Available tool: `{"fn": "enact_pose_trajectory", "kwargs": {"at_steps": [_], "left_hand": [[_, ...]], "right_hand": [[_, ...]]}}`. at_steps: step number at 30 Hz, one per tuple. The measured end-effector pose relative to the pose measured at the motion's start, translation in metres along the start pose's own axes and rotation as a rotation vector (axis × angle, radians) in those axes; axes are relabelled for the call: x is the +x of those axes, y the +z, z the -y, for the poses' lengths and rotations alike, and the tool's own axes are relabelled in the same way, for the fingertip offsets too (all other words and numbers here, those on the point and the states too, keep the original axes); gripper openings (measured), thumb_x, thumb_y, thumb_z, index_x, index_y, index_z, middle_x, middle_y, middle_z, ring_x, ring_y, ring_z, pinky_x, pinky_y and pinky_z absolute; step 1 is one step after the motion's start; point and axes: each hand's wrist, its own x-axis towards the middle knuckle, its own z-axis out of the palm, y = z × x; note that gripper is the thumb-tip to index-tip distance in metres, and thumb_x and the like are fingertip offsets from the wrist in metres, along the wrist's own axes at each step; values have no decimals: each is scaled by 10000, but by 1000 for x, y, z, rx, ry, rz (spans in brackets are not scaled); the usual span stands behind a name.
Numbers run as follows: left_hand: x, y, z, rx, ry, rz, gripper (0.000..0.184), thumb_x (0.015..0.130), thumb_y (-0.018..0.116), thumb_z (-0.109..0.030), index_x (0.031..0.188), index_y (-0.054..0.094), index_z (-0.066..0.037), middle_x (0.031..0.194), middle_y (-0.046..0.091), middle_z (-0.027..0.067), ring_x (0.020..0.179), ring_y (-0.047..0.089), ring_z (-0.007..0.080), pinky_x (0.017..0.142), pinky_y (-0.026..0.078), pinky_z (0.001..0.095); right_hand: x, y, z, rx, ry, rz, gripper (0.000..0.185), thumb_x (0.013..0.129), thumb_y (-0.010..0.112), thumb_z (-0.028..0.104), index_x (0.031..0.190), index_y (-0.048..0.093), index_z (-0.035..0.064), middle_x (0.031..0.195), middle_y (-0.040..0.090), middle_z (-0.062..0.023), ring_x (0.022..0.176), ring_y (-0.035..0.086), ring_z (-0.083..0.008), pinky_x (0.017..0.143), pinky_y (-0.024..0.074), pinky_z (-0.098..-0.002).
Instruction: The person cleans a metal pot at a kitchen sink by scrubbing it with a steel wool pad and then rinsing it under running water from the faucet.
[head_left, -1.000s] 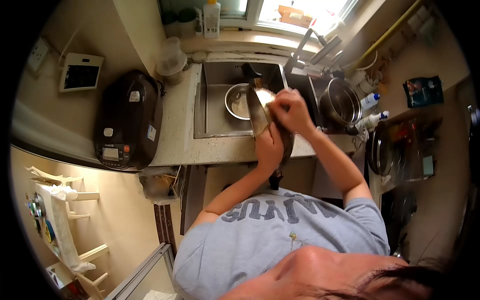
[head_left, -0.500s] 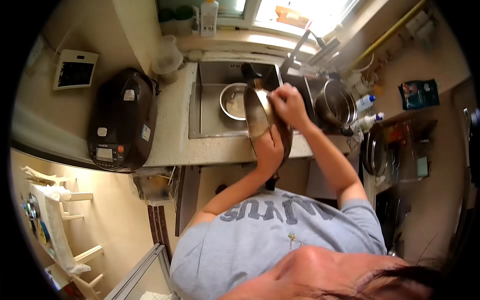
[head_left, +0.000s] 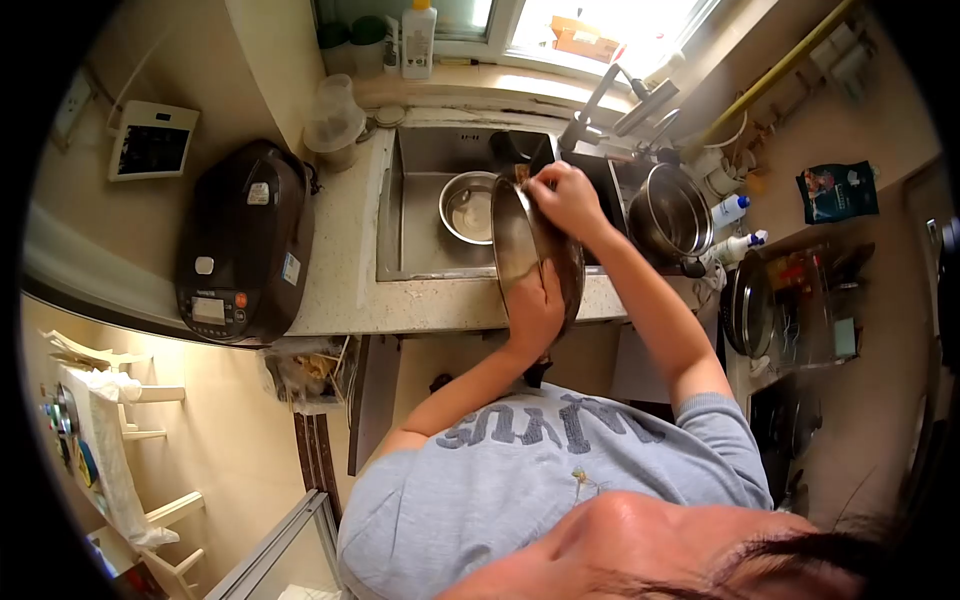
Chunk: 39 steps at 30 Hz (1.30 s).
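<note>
Higher along the metal pan [head_left: 522, 235] than half a second ago, my right hand [head_left: 567, 197] has shifted to its far rim, and the bright patch that showed beneath that hand is gone. Its fingers are bent close together at the rim; whether they pinch the edge or something small, I cannot tell. My left hand [head_left: 537, 308] is clamped on the near part of the pan, fingers laid along its face, so it seems to bear the weight and keep the pan steady for the right. I hold it tipped up on edge across the front lip of the sink [head_left: 420, 250], probably so that drips fall inwards and both faces stay within reach. It looks broad and round, brownish grey, duller and paler on the side facing left and darker behind; I cannot make out any residue. Just left of it, the steel bowl [head_left: 447, 215] sits in the basin with something pale inside. Beyond stands the faucet [head_left: 592, 108], with a steel pot [head_left: 655, 232] to its right, and well off to my left a dark rice cooker [head_left: 245, 240] rests on the counter [head_left: 345, 260].
</note>
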Motion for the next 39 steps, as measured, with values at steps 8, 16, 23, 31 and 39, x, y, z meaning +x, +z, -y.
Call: {"fn": "enact_pose_trajectory", "kwargs": {"at_steps": [8, 16, 23, 31, 39], "left_hand": [[-5, 0, -1, -4, -9, -10, 337, 938, 400, -196, 724, 528, 32, 602, 522, 238, 539, 510, 399, 492, 368, 436], [14, -22, -6, -196, -69, -101, 375, 957, 370, -248, 767, 547, 24, 613, 546, 211, 552, 550, 345, 520, 417, 395], [31, -17, 11, -628, -274, -34, 363, 965, 360, -324, 1004, 530, -5, 839, 605, 134, 731, 580, 219, 642, 452, 331], [89, -23, 21, -444, -432, 87, 270, 941, 360, -208, 958, 521, 9, 863, 577, 77, 732, 543, 153, 660, 461, 302], [99, -11, 25, -386, -385, -4, 271, 900, 373, -160, 955, 516, 63, 847, 577, 141, 745, 544, 187, 667, 447, 334]], "right_hand": [[-11, -1, 25, 24, -199, -15, 143, 791, 601, 178, 806, 688, 66, 901, 605, -54, 902, 518, -282, 803, 446, -357], [-75, -22, 45, 146, -512, -70, 119, 738, 617, 54, 841, 676, 44, 856, 582, -52, 831, 509, -235, 738, 409, -323], [-85, -17, 41, 114, -500, -253, 100, 732, 652, 75, 827, 682, 66, 845, 589, -47, 802, 516, -244, 713, 424, -322], [-115, -15, 50, 89, -444, -299, 94, 697, 702, 59, 782, 666, 80, 849, 583, -39, 820, 506, -251, 720, 424, -328], [-87, -6, 54, 83, -323, -371, 50, 717, 671, 31, 752, 638, 44, 808, 581, -78, 768, 508, -257, 680, 417, -331]]}}
